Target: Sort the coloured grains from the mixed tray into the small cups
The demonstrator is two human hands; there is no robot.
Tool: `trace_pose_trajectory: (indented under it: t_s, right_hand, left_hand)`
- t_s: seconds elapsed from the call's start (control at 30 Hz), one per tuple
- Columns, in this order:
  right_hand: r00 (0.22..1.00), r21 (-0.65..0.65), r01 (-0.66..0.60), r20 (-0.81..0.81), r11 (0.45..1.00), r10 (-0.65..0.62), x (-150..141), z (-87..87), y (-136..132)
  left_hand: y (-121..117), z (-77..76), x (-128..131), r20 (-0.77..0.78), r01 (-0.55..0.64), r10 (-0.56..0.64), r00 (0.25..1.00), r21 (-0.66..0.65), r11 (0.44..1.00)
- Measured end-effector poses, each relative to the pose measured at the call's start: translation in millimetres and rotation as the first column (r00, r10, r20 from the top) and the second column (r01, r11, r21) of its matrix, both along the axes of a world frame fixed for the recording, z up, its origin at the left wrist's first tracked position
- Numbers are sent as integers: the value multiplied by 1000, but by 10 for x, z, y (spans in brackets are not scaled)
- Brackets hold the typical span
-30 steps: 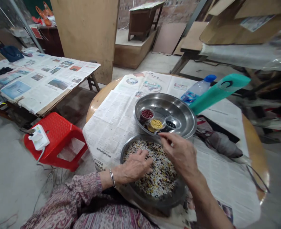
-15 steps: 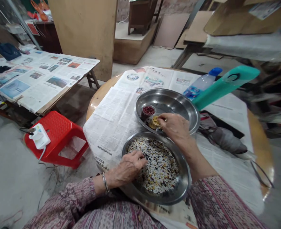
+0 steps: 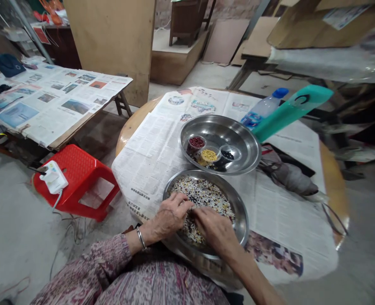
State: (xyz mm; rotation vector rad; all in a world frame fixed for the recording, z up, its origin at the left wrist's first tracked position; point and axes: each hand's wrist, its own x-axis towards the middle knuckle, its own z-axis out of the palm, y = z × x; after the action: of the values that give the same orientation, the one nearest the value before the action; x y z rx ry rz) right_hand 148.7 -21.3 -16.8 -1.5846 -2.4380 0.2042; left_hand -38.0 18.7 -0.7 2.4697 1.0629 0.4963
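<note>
Both hands meet over a steel bowl (image 3: 245, 226) of mixed white, yellow and dark grains and beans (image 3: 206, 189). My left hand (image 3: 171, 214), with a silver bangle at its wrist, is closed, its fingertips pinched at the left part of the mix. Touching or nearly touching it, my right hand (image 3: 214, 231) is closed with its fingertips down in the grains; what either pinches is hidden. Behind stands a second steel bowl (image 3: 234, 127). Inside it are small clear cups of red beans (image 3: 196, 142), yellow beans (image 3: 209, 155) and black beans (image 3: 227, 155).
Newspaper (image 3: 149, 148) covers the round table. A bottle with a blue cap (image 3: 263, 108), a green holder (image 3: 295, 110) and a grey folded umbrella-like bundle (image 3: 292, 178) lie to the right. Left of the table, a red stool (image 3: 79, 169) carries a white power strip (image 3: 53, 177).
My right hand has left the cup of yellow beans in the far bowl and come down to the near bowl beside my left hand. My left hand has stayed at the grains.
</note>
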Motion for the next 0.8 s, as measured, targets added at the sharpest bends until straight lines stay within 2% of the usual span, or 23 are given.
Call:
trace_pose_trajectory:
  t_s: [0.1,0.17,0.23,0.3,0.4,0.5,0.57,0.7,0.8]
  right_hand:
    - [975,100,200,78,975,-208,186,26,234]
    - [936,121,323,103,939,-336,277,40,369]
    - [910,113,399,74,910,-408,283,34,435]
    - [920,67,389,10,919,-391,226,26,428]
    - [967,-70,241,-69,968,-245,152,67,310]
    - [988,-175,101,-99,979,-120,195,151,101]
    - [995,-209,59,-69,976,-75,263,178,-51]
    - [999,-247,21,-38,969,-32,345,108,-188]
    - [990,-141,136,-26,981,-141,358,33,-54]
  left_hand:
    - [47,95,11,-56,-21,22,998,8,1000]
    - [123,158,51,-130,-43,44,991,8,999]
    - [232,199,127,-213,-74,76,974,16,997]
    - [345,210,221,-285,-79,79,955,9,997]
    - [426,188,325,-339,12,-34,940,-67,998]
    - [325,175,314,-315,140,-174,933,-128,982]
    - [182,186,252,-285,214,-245,927,-136,967]
    - [-53,212,156,-273,399,-430,860,-165,902]
    - [-34,191,213,-301,475,-465,833,-44,879]
